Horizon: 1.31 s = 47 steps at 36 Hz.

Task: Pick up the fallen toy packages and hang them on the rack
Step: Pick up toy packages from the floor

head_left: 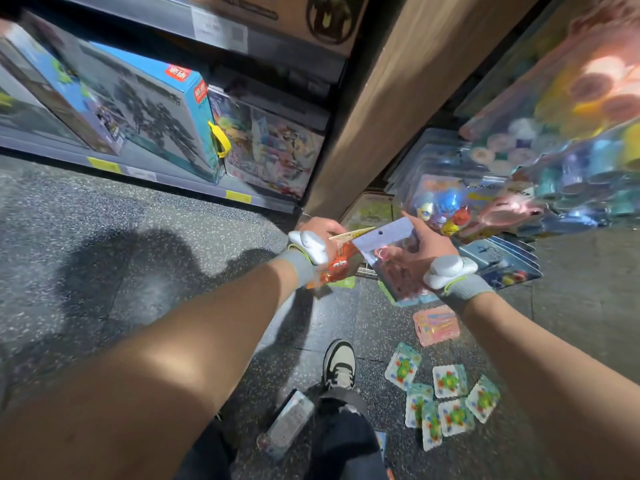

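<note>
While more packages [446, 400] lie on the floor, two are lifted, near the rack [512, 202]. Left hand [320, 233] curls round an orange package [337, 266]. Right hand [420, 251] grips a pale-topped package [384, 244]. Next move, likely: thread its hole onto a hook. Writing: red label on blue box [162, 109], unreadable.

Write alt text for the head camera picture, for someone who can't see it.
A person's left hand holds an orange toy package and the right hand a clear package with a lavender header, beside hanging toys. More small packages lie on the speckled floor.
</note>
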Each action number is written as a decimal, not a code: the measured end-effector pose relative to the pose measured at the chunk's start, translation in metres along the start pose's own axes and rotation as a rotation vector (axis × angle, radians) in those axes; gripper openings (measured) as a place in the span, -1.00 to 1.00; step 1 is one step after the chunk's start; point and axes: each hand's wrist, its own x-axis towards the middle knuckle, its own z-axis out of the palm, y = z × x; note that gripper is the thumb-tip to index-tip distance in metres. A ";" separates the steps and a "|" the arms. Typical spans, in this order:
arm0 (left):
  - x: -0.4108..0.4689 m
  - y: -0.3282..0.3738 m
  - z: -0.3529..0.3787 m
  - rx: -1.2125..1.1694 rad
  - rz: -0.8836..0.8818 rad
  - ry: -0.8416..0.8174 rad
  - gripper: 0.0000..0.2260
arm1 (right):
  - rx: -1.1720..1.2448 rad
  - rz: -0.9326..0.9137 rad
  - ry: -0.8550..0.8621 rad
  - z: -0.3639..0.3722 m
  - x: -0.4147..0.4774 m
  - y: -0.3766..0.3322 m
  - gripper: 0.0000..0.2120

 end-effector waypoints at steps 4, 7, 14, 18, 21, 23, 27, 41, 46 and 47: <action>0.007 0.006 0.008 -0.019 -0.001 0.007 -0.84 | -0.015 -0.004 0.005 -0.007 -0.002 0.007 -0.44; 0.012 0.008 0.016 0.017 0.053 0.022 -0.84 | -0.011 -0.024 -0.016 -0.008 -0.002 0.010 -0.46; 0.018 0.022 0.029 -0.042 -0.004 0.020 -0.88 | 0.016 0.007 -0.036 -0.005 0.001 0.020 -0.54; 0.025 0.030 0.034 -0.046 0.013 0.058 -0.87 | -0.047 0.007 -0.049 -0.008 0.003 0.021 -0.58; 0.030 0.035 0.037 -0.011 0.007 0.066 -0.91 | -0.097 0.015 -0.070 -0.012 0.005 0.020 -0.56; 0.036 0.038 0.040 -0.009 -0.008 0.045 -0.90 | -0.113 0.012 -0.088 -0.013 0.007 0.021 -0.56; 0.043 0.045 0.049 0.023 -0.007 0.031 -0.84 | -0.124 0.002 -0.108 -0.017 0.008 0.023 -0.53; 0.068 0.058 0.062 0.095 -0.065 0.017 -0.78 | -0.174 -0.016 -0.120 -0.021 0.008 0.020 -0.54; 0.068 0.056 0.064 0.106 -0.068 0.040 -0.75 | -0.135 0.010 -0.129 -0.024 0.007 0.022 -0.58; 0.068 0.056 0.064 0.118 -0.061 0.039 -0.73 | -0.134 0.014 -0.134 -0.025 0.007 0.022 -0.58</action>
